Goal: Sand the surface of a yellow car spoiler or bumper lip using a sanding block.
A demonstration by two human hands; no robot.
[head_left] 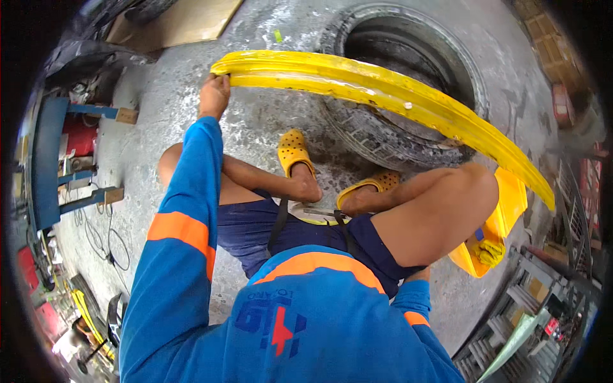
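A long, curved yellow strip [357, 80], scuffed and shaped like a vehicle trim or bumper piece, spans the view in front of me. My left hand [215, 96] is closed around its left end. The strip passes over a large worn tyre [405, 137] lying on its side on the floor; I cannot tell if they touch. My right wrist [419, 275] shows just below my right knee, and the leg hides the hand and its fingers. Near that knee stands an open yellow container [516, 204] with a crumpled yellow thing [490, 253] inside.
My feet in yellow clogs [292, 147] are on the stained concrete floor [163, 115]. A blue metal frame [51, 163] and loose black cables [108, 246] lie to the left. Metal racks [533, 290] stand at right, and a wooden board [185, 25] lies at the far left.
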